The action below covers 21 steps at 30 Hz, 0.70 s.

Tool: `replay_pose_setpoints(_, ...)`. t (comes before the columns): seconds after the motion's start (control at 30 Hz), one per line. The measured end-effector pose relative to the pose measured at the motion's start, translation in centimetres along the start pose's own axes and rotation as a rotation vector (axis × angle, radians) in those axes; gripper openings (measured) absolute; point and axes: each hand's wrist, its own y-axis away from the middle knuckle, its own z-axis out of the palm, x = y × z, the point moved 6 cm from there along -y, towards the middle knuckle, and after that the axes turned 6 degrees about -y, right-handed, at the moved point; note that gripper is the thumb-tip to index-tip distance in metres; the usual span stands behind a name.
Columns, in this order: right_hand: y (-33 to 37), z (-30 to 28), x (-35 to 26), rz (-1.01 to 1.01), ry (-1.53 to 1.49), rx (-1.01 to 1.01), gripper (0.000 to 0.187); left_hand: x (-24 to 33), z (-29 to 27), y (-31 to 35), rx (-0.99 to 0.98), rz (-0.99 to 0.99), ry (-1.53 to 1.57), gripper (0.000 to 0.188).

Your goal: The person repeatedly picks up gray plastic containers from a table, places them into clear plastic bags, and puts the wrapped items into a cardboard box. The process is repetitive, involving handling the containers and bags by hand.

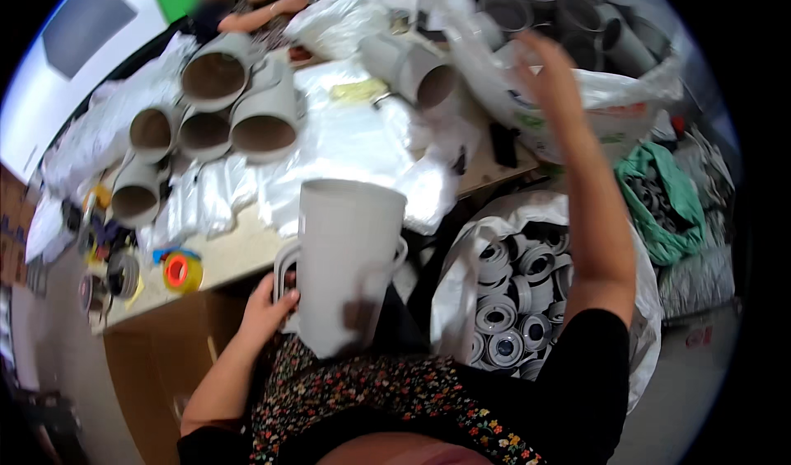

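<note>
A tall grey plastic jug [346, 259] stands upright in front of my body, with a loop handle on its left side and another on its right. My left hand [272, 304] is closed around the left handle. My right hand [544, 73] is stretched out at the far right, over the near rim of a big clear plastic bag [614, 106]. Its fingers look apart and slightly curled, with nothing visible in them. Grey round containers [568, 16] fill that bag just beyond the hand.
More grey jugs [264, 123] lie stacked on the table, among clear plastic bags [329, 152]. A white sack [457, 275] of grey round lids [504, 348] stands below my right arm. Beside it is a green bag [634, 172]. A cardboard box [161, 358] sits lower left. Another person's arm [255, 20] shows beyond.
</note>
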Motion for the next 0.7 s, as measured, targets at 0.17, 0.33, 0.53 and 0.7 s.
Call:
replay_pose_setpoints(0.17, -1.5, 6.8, 15.5, 0.445, 0.155, -0.276, 0.055, -5.3, -4.6, -0.3, 0.172, -0.063, 0.199, 0.035)
replay_pose_setpoints(0.33, 6.5, 1.0, -5.3, 0.024, -0.002, 0.131, 0.028, -10.0, -7.4, 1.1, 0.304, -0.109, 0.586, 0.027)
replay_pose_setpoints(0.53, 27.8, 9.3, -10.5, 0.932, -1.592, -0.076, 0.051, -8.6, -6.1, 1.7, 0.393, -0.246, 1.273, 0.027)
replay_pose_setpoints(0.7, 35.3, 15.6, -20.9, 1.412, -2.107, -0.534, 0.081, -5.1, -4.2, 1.6, 0.454, -0.249, 1.073, 0.022)
